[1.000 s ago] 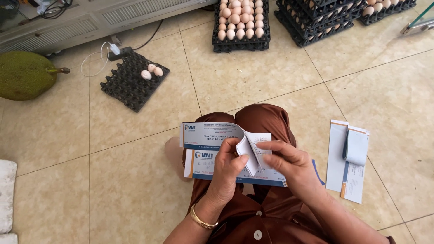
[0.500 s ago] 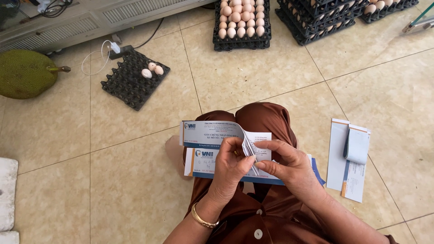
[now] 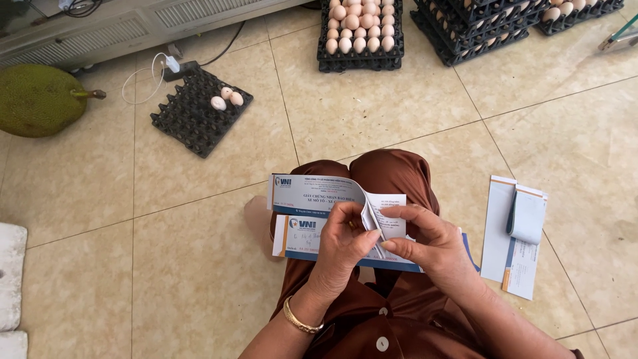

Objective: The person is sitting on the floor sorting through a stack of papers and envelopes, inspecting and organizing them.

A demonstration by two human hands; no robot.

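Left hand (image 3: 342,242): fingers curled together, pinching the bent-up pages of the paper booklet (image 3: 319,216) at its right part; a gold bangle (image 3: 300,319) sits on the wrist.
Right hand (image 3: 428,242): fingertips pressed together on the same lifted pages, touching the left hand's fingertips.
Paper booklet: white with blue bands, lying across the lap on the brown clothing (image 3: 392,173), its left end past the knee.
Folded papers (image 3: 515,233): on the tiled floor (image 3: 372,113), right of the booklet, apart from it.
Black egg tray (image 3: 199,113): beyond the booklet to the left, three eggs (image 3: 226,98) in it.
Jackfruit (image 3: 36,100): farther left of the booklet.
Stacked egg trays (image 3: 360,33): beyond the booklet, full.
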